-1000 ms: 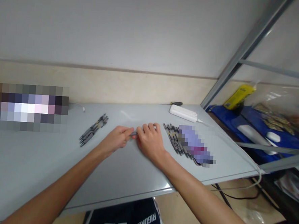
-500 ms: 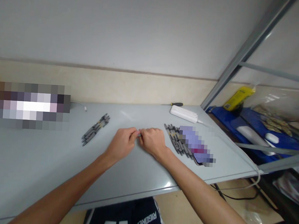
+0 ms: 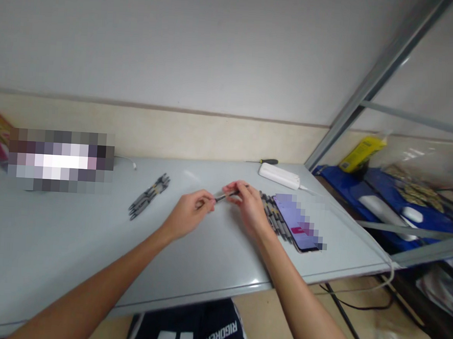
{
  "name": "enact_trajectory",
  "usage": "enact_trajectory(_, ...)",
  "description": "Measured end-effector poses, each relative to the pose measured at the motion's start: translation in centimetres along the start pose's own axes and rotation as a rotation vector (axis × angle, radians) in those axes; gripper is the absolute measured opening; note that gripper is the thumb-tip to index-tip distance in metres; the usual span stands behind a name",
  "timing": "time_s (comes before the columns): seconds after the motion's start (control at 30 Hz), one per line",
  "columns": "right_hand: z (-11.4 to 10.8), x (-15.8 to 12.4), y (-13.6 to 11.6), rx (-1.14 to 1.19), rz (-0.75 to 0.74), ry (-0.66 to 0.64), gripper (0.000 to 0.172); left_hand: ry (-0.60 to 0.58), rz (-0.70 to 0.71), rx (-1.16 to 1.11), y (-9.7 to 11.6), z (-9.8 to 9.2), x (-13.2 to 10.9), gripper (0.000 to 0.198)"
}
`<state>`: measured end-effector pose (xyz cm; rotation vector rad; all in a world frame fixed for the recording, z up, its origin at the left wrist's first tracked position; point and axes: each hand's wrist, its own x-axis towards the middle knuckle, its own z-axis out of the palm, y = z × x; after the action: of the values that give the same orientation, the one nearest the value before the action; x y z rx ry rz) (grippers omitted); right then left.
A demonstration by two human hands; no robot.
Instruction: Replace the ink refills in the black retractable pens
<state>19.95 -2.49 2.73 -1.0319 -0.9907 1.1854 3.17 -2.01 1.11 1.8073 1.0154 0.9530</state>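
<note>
Over the middle of the bench (image 3: 205, 263), one pen (image 3: 220, 197), held up between your two hands, slanting upward to the right; your left hand (image 3: 193, 208), its fingers pinching the pen toward the left end; your right hand (image 3: 247, 199), thumb and fingers pinching it toward the other end; the hands slightly apart, a short length of the pen showing between them.

On the bench to your left, one batch of grey pens (image 3: 148, 197), laid side by side on a slant, apart from the left hand; to your right, a second batch (image 3: 280, 225), also slanted, partly hidden by your right hand and wrist; just beside it, one phone (image 3: 293, 222), screen up, its right part blurred out; farther back, one white power strip (image 3: 279, 176), cable (image 3: 309, 191) running off rightward; behind that, near the wall (image 3: 221, 137), one screwdriver (image 3: 269, 162), handle black and yellow; beyond the metal frame (image 3: 342, 120) at the right, one yellow pack (image 3: 363, 153).
</note>
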Motion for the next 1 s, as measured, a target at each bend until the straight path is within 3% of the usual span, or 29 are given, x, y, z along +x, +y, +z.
enact_trajectory(0.1,0.6,0.1,-1.2,0.230,0.045,0.039,0.036,0.090,0.118,0.189,0.5,-0.3,-0.3,0.020)
enact_trajectory(0.2,0.6,0.9,-3.2,0.352,0.139,-0.065,0.041,0.221,0.168,0.352,0.3,-1.4,0.0,0.022)
enact_trajectory(0.33,0.4,1.8,-5.5,0.470,0.231,-0.116,0.040,0.283,0.163,0.488,-0.8,-2.6,0.5,0.024)
enact_trajectory(0.5,1.1,2.1,-6.5,0.509,0.295,-0.084,0.023,0.222,0.149,0.525,-1.2,-2.6,0.5,0.024)
enact_trajectory(1.0,1.1,1.2,-6.6,0.590,0.267,-0.173,0.020,0.122,0.154,0.639,-2.0,-2.5,0.6,0.023)
